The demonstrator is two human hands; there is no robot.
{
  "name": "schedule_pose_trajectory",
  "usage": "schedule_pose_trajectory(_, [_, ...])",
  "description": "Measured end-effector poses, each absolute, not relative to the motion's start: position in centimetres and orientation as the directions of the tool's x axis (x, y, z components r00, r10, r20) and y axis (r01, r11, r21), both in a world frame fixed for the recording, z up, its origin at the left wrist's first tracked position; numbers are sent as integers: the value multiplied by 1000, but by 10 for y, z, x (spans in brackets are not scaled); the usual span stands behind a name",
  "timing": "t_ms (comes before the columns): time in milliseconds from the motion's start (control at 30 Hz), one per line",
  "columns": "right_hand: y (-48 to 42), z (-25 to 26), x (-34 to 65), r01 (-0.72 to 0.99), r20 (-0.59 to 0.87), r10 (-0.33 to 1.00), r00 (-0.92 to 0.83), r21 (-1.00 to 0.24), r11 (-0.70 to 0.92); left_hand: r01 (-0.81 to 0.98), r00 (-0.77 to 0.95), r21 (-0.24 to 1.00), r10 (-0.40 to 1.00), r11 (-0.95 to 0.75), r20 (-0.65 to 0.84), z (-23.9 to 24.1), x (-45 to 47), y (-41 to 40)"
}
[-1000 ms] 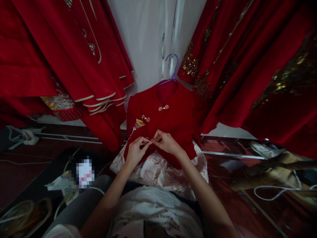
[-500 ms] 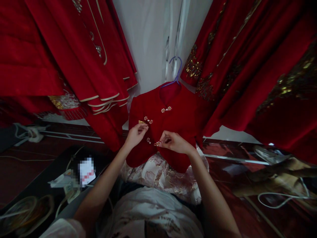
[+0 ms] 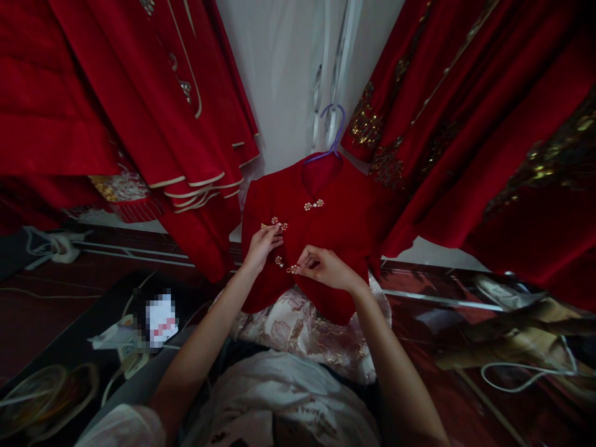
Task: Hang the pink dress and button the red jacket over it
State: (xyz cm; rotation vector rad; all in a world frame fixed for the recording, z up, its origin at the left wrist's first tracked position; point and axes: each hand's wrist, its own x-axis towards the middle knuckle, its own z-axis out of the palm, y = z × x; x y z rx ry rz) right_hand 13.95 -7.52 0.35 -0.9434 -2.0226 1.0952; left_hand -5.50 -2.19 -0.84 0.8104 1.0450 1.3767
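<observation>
A small red jacket (image 3: 335, 230) hangs on a purple hanger (image 3: 331, 133) in front of me. It has pearl frog clasps: a top clasp (image 3: 313, 204), a middle clasp (image 3: 275, 223) and a lower clasp (image 3: 280, 262). My left hand (image 3: 263, 245) pinches the fabric at the middle clasp, fingers closed on it. My right hand (image 3: 323, 268) pinches the loose half of the lower clasp (image 3: 293, 269) at the jacket's front edge.
Long red garments with gold trim hang on the left (image 3: 139, 124) and right (image 3: 465, 136). A pale floral skirt (image 3: 298, 329) lies below the jacket. White cables (image 3: 526, 372) and a white plug strip (image 3: 116, 338) lie on the dark glossy floor.
My left hand has left the lower clasp and risen to the middle clasp. My right hand stays at the lower clasp's loose half. The gold tassel by the middle clasp is now hidden.
</observation>
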Motion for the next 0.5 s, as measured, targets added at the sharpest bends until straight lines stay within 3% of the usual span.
schedule_pose_trajectory(300, [-83, 28, 148, 322, 199, 857, -475, -867, 380, -292, -58, 954, 995, 63, -83, -9, -57, -18])
schedule_pose_trajectory(400, [-83, 28, 150, 325, 188, 852, -489, -867, 378, -113, 11, 992, 998, 57, -56, -16, -73, -6])
schedule_pose_trajectory(500, [-81, 27, 153, 322, 182, 844, -505, -868, 379, 189, 96, 980, 992, 62, -81, -32, -124, 5])
